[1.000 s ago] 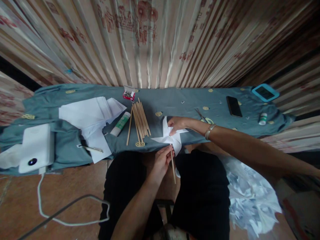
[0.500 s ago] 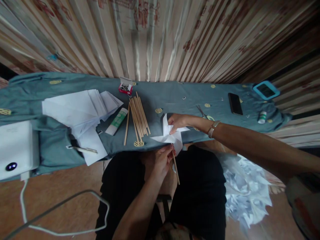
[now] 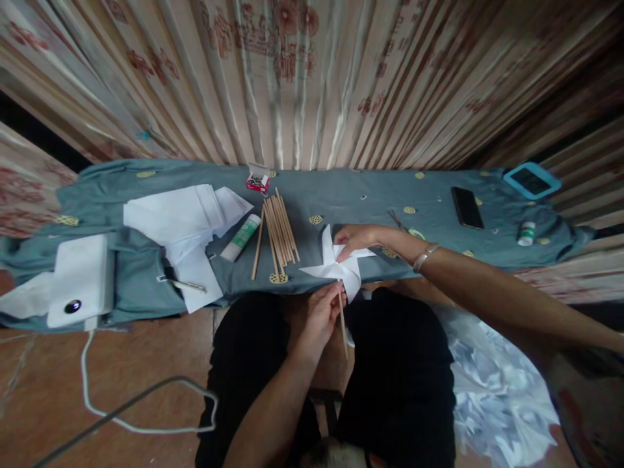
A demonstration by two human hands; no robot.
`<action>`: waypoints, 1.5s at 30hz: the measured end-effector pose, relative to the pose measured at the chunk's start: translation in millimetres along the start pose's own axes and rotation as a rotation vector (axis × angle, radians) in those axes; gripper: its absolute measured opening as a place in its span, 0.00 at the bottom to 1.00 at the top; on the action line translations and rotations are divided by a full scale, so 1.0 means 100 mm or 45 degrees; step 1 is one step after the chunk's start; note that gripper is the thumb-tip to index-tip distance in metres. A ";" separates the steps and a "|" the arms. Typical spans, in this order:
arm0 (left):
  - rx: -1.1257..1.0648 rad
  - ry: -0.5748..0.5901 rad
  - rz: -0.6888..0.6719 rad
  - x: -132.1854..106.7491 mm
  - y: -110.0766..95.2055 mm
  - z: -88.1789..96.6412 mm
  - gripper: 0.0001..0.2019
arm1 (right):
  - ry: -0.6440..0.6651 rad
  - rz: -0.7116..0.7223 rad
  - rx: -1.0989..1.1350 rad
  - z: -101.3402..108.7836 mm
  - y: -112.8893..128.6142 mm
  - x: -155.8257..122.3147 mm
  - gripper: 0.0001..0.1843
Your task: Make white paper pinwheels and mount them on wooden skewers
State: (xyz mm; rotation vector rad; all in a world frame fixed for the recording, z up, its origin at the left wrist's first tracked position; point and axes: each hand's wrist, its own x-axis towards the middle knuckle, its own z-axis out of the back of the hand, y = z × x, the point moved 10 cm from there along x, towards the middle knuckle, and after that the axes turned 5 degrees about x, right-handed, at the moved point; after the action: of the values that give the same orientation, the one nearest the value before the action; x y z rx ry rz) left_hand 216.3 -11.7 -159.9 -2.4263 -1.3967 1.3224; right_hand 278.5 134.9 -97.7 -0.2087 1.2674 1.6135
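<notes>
A white paper pinwheel (image 3: 351, 270) lies over the table's front edge, its folded blades spread around the middle. My right hand (image 3: 355, 238) reaches in from the right, with its thumb and fingers closed on the paper near the centre. Just below, my left hand (image 3: 324, 307) grips a thin wooden stick (image 3: 343, 328) close to its upper end. The stick slants down over my lap, and its top meets the pinwheel. Whether a pin joins them is hidden by paper and fingers.
Left of the pinwheel lie several wooden sticks (image 3: 280, 231), a glue stick (image 3: 240, 238), a red box of small metal pieces (image 3: 257, 181) and white paper sheets (image 3: 170, 211). Scissors (image 3: 398, 221), a phone (image 3: 467, 208) and a blue-framed device (image 3: 532, 180) lie rightward. A bag of folded paper (image 3: 502, 390) stands below.
My view has shifted, so the tabletop things appear farther right. Both hands keep their hold on the pinwheel and stick, with little visible movement.
</notes>
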 end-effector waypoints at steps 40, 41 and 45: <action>0.400 0.136 -0.322 -0.21 -0.34 -0.25 0.19 | -0.818 0.320 1.134 -1.28 -0.31 -1.04 0.21; 0.420 0.132 -0.341 -0.23 -0.36 -0.25 0.18 | -0.854 0.332 1.110 -1.25 -0.31 -1.06 0.21; 0.460 0.110 -0.368 -0.25 -0.41 -0.27 0.16 | -0.916 0.372 1.041 -1.17 -0.27 -1.11 0.20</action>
State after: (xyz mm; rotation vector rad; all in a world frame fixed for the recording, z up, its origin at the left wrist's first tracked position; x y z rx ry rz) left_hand 201.1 3.7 -108.7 -1.9447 -1.2934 1.2546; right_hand 300.3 -26.6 -91.6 1.0098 1.2817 1.0958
